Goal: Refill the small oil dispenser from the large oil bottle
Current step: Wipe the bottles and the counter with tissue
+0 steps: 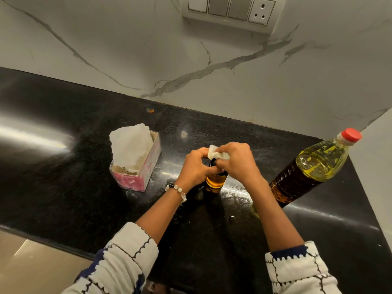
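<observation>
Both hands work a folded tissue at the top of the small oil dispenser on the black counter.

Left of the small oil dispenser (215,181), well apart, sits a pink cardboard tissue box (139,168), its top open and crumpled white sheets standing out of it; its print is too blurred to read. The left hand (196,166), a beaded bracelet (177,190) at its wrist, curls round the dispenser's dark neck, above amber oil in clear glass. The right hand (236,161) pinches a small white tissue (216,154) against the dispenser's top. Right of the dispenser, near but apart, stands the large oil bottle (311,168): clear ribbed plastic, yellow oil, red screw cap on; the white band under the cap bears letters too small to read. The counter (63,166) is glossy speckled black stone.
</observation>
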`<action>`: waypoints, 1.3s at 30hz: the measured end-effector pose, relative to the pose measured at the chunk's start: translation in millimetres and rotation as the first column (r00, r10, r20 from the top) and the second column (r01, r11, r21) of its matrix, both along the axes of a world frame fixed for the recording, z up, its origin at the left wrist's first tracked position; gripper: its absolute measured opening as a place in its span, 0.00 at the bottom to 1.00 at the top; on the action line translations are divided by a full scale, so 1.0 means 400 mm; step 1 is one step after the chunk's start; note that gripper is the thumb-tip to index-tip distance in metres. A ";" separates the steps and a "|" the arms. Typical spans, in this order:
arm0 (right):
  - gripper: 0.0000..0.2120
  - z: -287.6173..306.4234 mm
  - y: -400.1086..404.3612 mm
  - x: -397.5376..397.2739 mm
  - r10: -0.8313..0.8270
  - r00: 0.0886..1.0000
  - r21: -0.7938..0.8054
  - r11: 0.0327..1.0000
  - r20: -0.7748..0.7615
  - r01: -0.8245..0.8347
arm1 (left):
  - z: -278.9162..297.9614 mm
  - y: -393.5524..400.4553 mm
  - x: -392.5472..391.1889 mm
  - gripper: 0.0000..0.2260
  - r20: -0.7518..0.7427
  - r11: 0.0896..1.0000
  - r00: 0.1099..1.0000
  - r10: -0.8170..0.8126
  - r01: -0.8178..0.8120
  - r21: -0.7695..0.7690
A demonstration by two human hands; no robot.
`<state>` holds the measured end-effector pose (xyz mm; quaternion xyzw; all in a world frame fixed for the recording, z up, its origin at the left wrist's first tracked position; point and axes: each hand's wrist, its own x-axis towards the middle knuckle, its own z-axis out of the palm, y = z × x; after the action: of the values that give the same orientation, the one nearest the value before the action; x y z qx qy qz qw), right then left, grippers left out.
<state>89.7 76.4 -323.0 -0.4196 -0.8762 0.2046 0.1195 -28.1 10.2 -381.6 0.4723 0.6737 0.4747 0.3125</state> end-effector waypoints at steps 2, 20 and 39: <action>0.13 0.004 0.005 -0.007 0.087 0.989 0.035 0.995 0.119 -0.092 | 0.000 -0.002 0.001 0.17 0.016 1.000 1.000 0.002 -0.002 0.004; 0.12 0.062 0.067 0.012 0.391 0.869 -0.045 0.917 0.302 -0.397 | 0.008 0.007 -0.016 0.20 0.002 0.998 0.999 -0.050 0.050 -0.039; 0.15 -0.098 0.038 0.080 0.053 0.945 -0.015 0.998 -0.322 -0.061 | 0.009 -0.010 -0.009 0.22 0.092 0.993 0.991 0.096 -0.089 -0.075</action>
<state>121.8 91.4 -362.0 -0.3565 -0.8542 0.2845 0.2496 -31.9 6.1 -378.2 0.4058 0.6957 0.4865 0.3385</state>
